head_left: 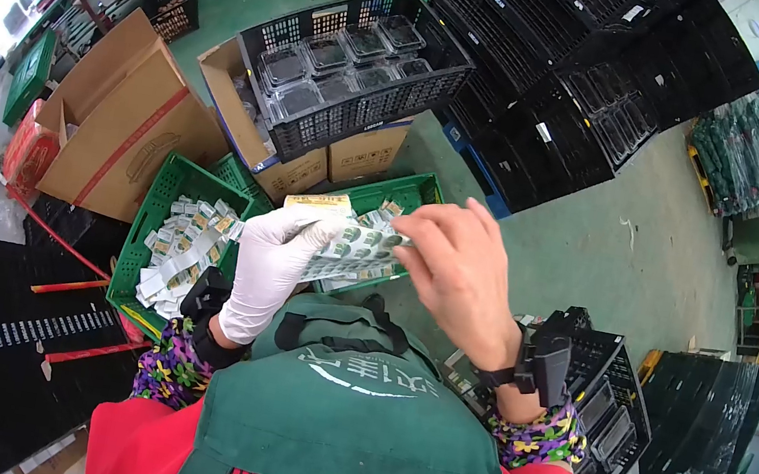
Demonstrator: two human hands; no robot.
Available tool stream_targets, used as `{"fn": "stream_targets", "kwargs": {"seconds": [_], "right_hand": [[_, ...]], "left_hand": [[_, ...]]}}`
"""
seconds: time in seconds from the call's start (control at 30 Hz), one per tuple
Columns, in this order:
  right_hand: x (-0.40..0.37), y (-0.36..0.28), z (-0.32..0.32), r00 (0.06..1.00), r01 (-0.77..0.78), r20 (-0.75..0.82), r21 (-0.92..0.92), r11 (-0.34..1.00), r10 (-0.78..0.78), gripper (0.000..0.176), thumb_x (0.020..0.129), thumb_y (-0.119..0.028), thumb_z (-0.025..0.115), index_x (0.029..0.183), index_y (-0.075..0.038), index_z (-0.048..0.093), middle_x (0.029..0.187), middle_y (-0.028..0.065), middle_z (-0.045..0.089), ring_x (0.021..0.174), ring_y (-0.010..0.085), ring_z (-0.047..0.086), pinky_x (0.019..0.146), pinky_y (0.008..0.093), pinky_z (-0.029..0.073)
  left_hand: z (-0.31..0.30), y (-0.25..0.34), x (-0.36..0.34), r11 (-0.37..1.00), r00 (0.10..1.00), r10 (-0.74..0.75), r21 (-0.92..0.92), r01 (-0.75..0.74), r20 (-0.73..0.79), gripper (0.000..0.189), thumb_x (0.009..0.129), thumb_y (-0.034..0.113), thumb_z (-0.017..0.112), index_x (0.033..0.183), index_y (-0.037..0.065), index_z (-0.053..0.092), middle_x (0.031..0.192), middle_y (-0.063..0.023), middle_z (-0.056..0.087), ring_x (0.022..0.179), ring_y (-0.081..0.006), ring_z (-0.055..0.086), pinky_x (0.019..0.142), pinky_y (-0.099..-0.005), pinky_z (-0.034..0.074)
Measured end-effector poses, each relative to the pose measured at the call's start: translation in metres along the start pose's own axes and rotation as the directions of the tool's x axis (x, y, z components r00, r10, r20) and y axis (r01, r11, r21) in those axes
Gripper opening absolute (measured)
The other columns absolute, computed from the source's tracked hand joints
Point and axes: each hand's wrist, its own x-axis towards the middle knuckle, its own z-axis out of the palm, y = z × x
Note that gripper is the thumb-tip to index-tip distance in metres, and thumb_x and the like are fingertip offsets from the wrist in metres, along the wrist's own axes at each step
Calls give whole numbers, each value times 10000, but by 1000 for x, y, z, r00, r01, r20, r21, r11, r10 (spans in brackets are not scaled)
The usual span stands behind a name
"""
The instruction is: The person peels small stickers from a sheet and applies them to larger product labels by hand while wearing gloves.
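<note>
My left hand [268,264], in a white glove, grips a sheet of round green stickers [352,251] in front of my apron. My bare right hand [458,274] is at the sheet's right edge, thumb and fingertips pinched together on it. A yellow printed piece [320,203] shows just behind the gloved fingers. To the left of my left hand, a green crate [136,243] holds a heap of small white printed cards [183,256]. Behind the sheet stands another green crate [422,187] with similar cards, partly hidden by my hands.
Ahead, a black crate [342,127] of clear lidded boxes rests on cardboard boxes [368,151]. A large open carton [133,133] leans at the left. Tall stacks of black crates [538,113] stand ahead right. Another black crate [621,375] sits beside my right forearm.
</note>
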Motion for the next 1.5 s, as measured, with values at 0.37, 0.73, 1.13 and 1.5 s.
{"fn": "stream_targets", "kwargs": {"seconds": [0.37, 0.73, 1.13, 1.5], "right_hand": [[-4, 11, 29, 964, 237, -157, 149, 960, -214, 164, 788, -29, 657, 918, -112, 604, 839, 11, 574, 772, 213, 579, 1013, 499, 410], [45, -3, 5, 811, -581, 559, 805, 122, 174, 128, 951, -183, 647, 932, -63, 609, 783, -67, 555, 675, 4, 456, 587, 186, 366], [86, 55, -3, 870, -361, 313, 931, 59, 381, 125, 935, -128, 657, 935, -12, 613, 747, -27, 563, 589, 32, 416, 547, 195, 365], [80, 39, -3, 876, -392, 249, 867, 307, 414, 117, 941, -142, 641, 976, -34, 610, 846, -32, 589, 720, 16, 506, 616, 182, 422]], "left_hand": [[-13, -9, 13, 975, 987, -153, -158, 157, 41, 181, 926, 92, 642, 1034, -35, 712, 886, -46, 712, 785, -85, 639, 711, -234, 512], [-2, 13, 3, 944, 827, 187, 137, -301, 529, 111, 838, 109, 743, 929, 48, 757, 865, -78, 738, 808, -178, 701, 732, -304, 532], [11, -3, -14, 974, 797, 41, 154, -167, 603, 157, 842, 118, 734, 975, 38, 752, 992, -116, 725, 985, -258, 668, 879, -362, 504], [18, 8, -9, 958, 854, 58, 210, -192, 516, 174, 827, 59, 718, 994, 27, 754, 999, -119, 738, 975, -230, 695, 876, -325, 523]]}}
